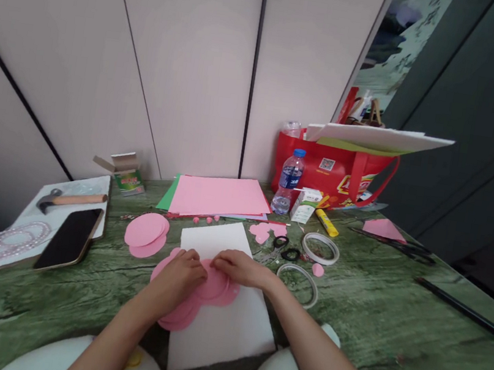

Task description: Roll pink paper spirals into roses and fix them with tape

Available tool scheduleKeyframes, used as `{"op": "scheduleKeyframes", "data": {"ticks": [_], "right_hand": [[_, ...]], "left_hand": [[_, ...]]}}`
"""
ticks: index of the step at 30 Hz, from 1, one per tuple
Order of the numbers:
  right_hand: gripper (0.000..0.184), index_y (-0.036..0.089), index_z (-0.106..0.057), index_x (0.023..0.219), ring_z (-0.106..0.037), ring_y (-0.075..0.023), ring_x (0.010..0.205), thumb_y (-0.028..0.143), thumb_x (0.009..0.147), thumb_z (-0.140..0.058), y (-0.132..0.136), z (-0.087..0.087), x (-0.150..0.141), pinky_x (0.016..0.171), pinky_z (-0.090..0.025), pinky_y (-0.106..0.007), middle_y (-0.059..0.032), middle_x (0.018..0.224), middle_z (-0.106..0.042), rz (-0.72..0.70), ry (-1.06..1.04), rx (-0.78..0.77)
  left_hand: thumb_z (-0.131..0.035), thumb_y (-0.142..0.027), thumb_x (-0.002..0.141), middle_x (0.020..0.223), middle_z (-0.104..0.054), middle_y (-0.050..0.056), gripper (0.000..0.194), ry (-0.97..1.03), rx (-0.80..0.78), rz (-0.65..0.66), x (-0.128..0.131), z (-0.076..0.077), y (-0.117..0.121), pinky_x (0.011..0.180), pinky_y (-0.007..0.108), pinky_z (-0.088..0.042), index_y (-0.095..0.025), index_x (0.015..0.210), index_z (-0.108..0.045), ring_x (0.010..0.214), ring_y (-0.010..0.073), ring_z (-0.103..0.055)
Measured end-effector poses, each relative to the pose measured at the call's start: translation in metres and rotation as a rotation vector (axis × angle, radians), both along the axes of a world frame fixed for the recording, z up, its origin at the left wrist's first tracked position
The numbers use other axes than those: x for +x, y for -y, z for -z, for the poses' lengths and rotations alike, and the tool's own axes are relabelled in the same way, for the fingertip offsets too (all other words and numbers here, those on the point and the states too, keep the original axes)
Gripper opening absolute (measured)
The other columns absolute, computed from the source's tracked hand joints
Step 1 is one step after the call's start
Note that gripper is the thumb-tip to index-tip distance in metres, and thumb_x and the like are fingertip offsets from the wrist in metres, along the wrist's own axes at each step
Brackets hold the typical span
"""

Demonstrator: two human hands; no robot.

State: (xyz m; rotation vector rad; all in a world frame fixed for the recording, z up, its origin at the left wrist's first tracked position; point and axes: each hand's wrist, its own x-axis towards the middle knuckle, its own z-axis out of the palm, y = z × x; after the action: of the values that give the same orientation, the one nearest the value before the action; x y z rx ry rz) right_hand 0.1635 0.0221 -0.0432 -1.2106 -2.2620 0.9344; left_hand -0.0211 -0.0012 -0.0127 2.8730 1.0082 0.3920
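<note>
My left hand (181, 279) and my right hand (240, 267) rest close together on a cluster of overlapping pink paper circles (207, 293). The circles lie on a white sheet (225, 330) at the near edge of the green table (394, 318). The fingers of both hands are curled and press down on the pink circles. A separate small stack of pink circles (146, 233) lies to the left of the white sheet.
A phone (69, 239), a hammer (69, 200) and a bead string (11, 239) lie at the left. Pink and green paper sheets (217, 196), a water bottle (288, 182), a red bag (337, 170), a glue stick (327, 223), scissors (281, 249) and tape rolls (320, 248) sit behind.
</note>
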Motion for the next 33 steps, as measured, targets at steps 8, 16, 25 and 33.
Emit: {"op": "scheduleKeyframes", "data": {"ticks": [8, 16, 25, 33], "right_hand": [[0.031, 0.013, -0.061, 0.078, -0.052, -0.0124, 0.071, 0.038, 0.08, -0.044, -0.001, -0.006, 0.004, 0.061, -0.042, -0.023, -0.0033, 0.077, -0.059, 0.161, -0.384, -0.102], [0.043, 0.019, -0.051, 0.103, -0.059, -0.011, 0.076, 0.003, 0.064, -0.041, 0.001, -0.007, 0.003, 0.069, -0.048, -0.029, -0.0062, 0.11, -0.051, 0.098, -0.672, -0.322], [0.045, 0.02, -0.044, 0.114, -0.061, -0.0158, 0.08, 0.021, 0.071, -0.057, 0.022, -0.033, -0.012, 0.072, -0.049, -0.034, -0.0084, 0.102, -0.059, -0.055, -0.754, -0.45], [0.034, 0.014, -0.06, 0.09, -0.046, -0.0047, 0.031, 0.043, 0.071, -0.057, 0.015, -0.03, 0.006, 0.034, -0.037, -0.016, -0.0035, 0.061, -0.065, 0.167, -0.652, -0.398]], "left_hand": [[-0.043, -0.024, 0.083, 0.081, -0.062, 0.005, 0.014, 0.525, -0.006, -0.293, -0.004, -0.004, -0.002, 0.071, 0.029, -0.042, -0.018, 0.082, -0.056, 0.077, 0.0164, -0.056], [-0.048, -0.034, 0.079, 0.072, -0.066, 0.003, 0.017, 1.152, -0.276, -0.506, 0.0, -0.016, 0.0, 0.053, 0.023, -0.044, -0.018, 0.081, -0.049, 0.052, 0.0113, -0.055], [-0.056, -0.036, 0.073, 0.059, -0.063, -0.001, 0.022, 1.495, -0.552, -0.476, -0.003, -0.015, -0.01, 0.049, 0.022, -0.045, -0.016, 0.077, -0.048, 0.043, 0.0095, -0.054], [-0.058, -0.039, 0.071, 0.065, -0.065, 0.002, 0.026, 1.26, -0.895, -0.414, 0.0, -0.015, -0.002, 0.038, 0.019, -0.039, -0.015, 0.077, -0.049, 0.037, 0.0068, -0.049]]}}
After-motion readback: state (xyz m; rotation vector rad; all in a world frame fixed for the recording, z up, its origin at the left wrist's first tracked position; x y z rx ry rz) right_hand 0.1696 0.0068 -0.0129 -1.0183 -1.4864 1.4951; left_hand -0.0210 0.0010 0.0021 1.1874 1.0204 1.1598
